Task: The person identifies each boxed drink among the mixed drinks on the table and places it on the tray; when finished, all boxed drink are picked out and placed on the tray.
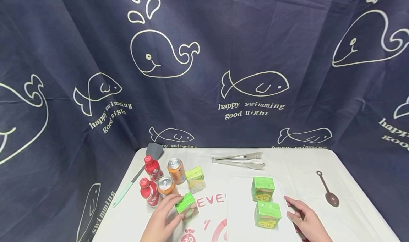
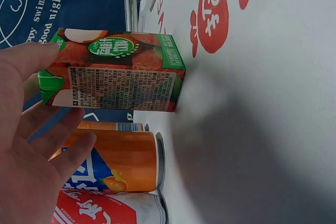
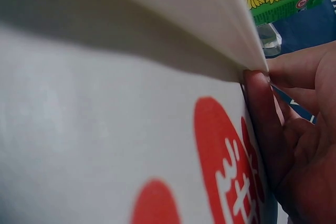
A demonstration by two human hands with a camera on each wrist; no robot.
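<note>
My left hand pinches the top of a green-topped juice carton between thumb and fingers. In the left wrist view the carton shows an apple picture and a printed label. Beside that hand stand two orange soda cans and two red bottles. With thumb and fingers, my right hand grips the right edge of a white tray. The tray is tilted up off the cloth in the right wrist view. Two green juice cartons stand on it, one behind the other.
A yellow-green carton stands right of the cans. Metal tongs lie at the back. A grey-headed spatula lies along the left edge, a brown spoon at the right. A dark blue curtain hangs behind the table.
</note>
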